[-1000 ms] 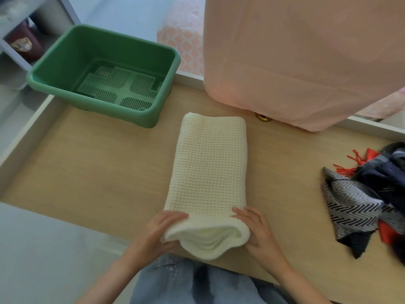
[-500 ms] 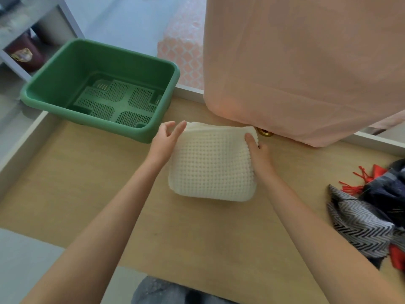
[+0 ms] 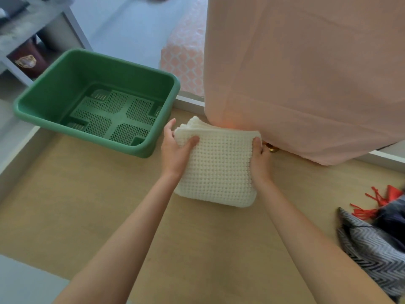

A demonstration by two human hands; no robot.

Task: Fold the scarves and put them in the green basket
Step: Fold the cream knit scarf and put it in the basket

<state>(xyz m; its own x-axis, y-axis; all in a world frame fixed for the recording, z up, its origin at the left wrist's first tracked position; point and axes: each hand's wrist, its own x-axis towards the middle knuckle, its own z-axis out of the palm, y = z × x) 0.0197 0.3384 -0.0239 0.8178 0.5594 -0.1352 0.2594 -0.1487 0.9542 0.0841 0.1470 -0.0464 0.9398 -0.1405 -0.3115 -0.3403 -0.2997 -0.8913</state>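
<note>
The folded white scarf (image 3: pixel 215 170) is held between both hands over the table (image 3: pixel 87 205), just right of the green basket (image 3: pixel 54 91) and outside it. Its far left corner is gripped by the left hand (image 3: pixel 175 148): the thumb is laid on top and the fingers are curled round the edge, where the stacked layers can be seen. Its right edge is pinched by the right hand (image 3: pixel 260 159), with the thumb on top and the other fingers hidden beneath the knit. The scarf is thus framed by the two hands, its near edge reaching back past the wrists and its far edge close against a hanging pink cloth (image 3: pixel 306 73). Whether it is lifted clear of the table or rests on it cannot be told. The basket is set at the table's far left, its near right corner just beside the left hand. A small brass thing (image 3: pixel 272 148) is seen just beyond the right hand. A heap of unfolded scarves (image 3: pixel 377 244) is left at the table's right edge, well apart from both hands
</note>
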